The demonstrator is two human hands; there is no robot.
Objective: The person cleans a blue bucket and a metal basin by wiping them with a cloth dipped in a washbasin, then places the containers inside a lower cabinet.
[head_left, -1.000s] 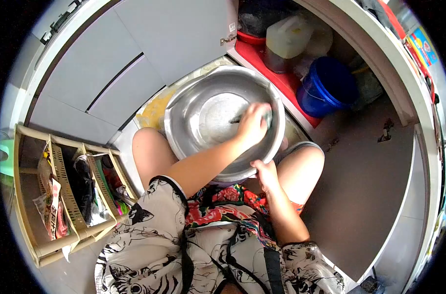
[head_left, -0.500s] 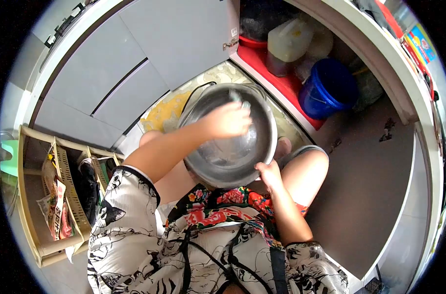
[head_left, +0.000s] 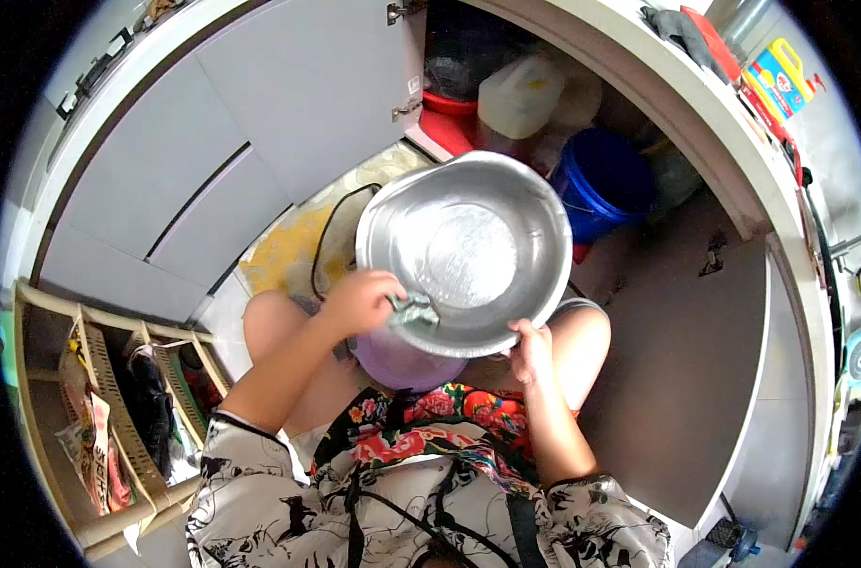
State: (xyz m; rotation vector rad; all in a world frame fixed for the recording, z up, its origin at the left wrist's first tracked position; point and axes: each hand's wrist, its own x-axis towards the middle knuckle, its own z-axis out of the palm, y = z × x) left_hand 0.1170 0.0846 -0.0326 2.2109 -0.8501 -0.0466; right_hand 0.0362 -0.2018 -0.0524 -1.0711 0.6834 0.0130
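Note:
A large stainless steel basin (head_left: 463, 251) is tilted in front of my lap, its shiny inside facing up towards me. My left hand (head_left: 362, 301) is closed on a crumpled green-grey cloth (head_left: 413, 310), which lies against the basin's near left inner wall. At the near right rim, my right hand (head_left: 532, 348) grips the basin, thumb on the edge and fingers partly hidden beneath. Below the metal basin, between my knees, part of a purple tub (head_left: 407, 364) shows.
An open cupboard ahead holds a blue bucket (head_left: 603, 182) and a whitish plastic jug (head_left: 520, 97). Its dark door (head_left: 676, 379) stands open at my right. A beige rack (head_left: 118, 417) with packets is at my left. A yellow-patterned mat (head_left: 293, 241) covers the floor.
The basin has risen and tilted, uncovering the purple tub. My left hand has moved with the cloth from over the basin's middle to its near left side. My right hand keeps its rim grip.

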